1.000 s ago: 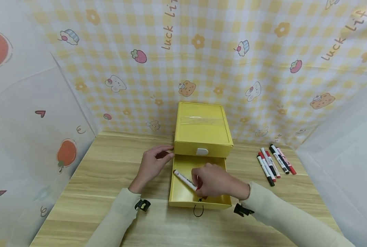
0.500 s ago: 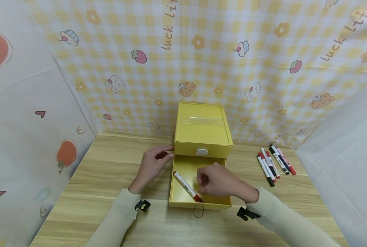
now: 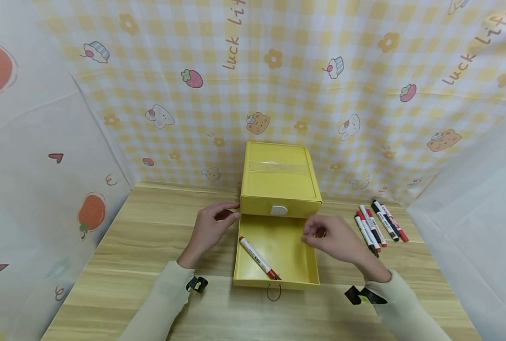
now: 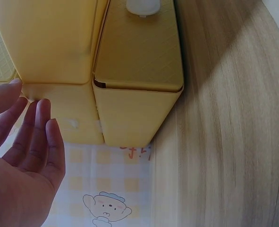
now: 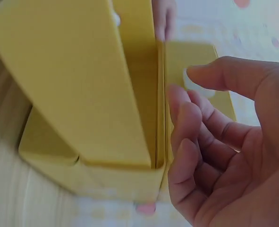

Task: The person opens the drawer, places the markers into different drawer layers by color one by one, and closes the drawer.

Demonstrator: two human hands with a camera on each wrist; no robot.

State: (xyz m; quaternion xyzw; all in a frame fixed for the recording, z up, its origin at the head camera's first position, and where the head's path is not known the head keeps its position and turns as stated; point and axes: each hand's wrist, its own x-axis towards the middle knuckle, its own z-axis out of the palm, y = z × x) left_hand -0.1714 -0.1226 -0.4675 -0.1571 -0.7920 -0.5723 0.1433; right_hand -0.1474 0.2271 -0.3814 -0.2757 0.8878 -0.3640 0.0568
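Right hand [image 3: 333,237]: shifted rightward since the earlier frames, from over the drawer [image 3: 293,248] to its right edge, near the rear right corner. Grip released; fingers loosely curled, nothing held.

Left hand [image 3: 210,229]: unmoved; fingers relaxed, nothing grasped. Thumb and fingertips at the front left corner of the box [image 3: 282,177]; exact contact could not be told.

Marker [image 3: 257,255], one: white with red ends, lay inside the drawer, slanting from its left edge to its front edge.

Drawer: yellow, pulled out beneath the box's upper front; black loop [image 3: 273,292] at its front edge.

Box: yellow, clear tape [image 3: 274,166] across the top, white tab [image 3: 279,210] on the front; stood near the rear edge of the table [image 3: 172,199].

Loose markers [image 3: 386,219]: several, black, white, red and pink, lying side by side near the table's rear right corner.

Cloth [image 3: 218,99]: yellow check, printed, hung behind the table.
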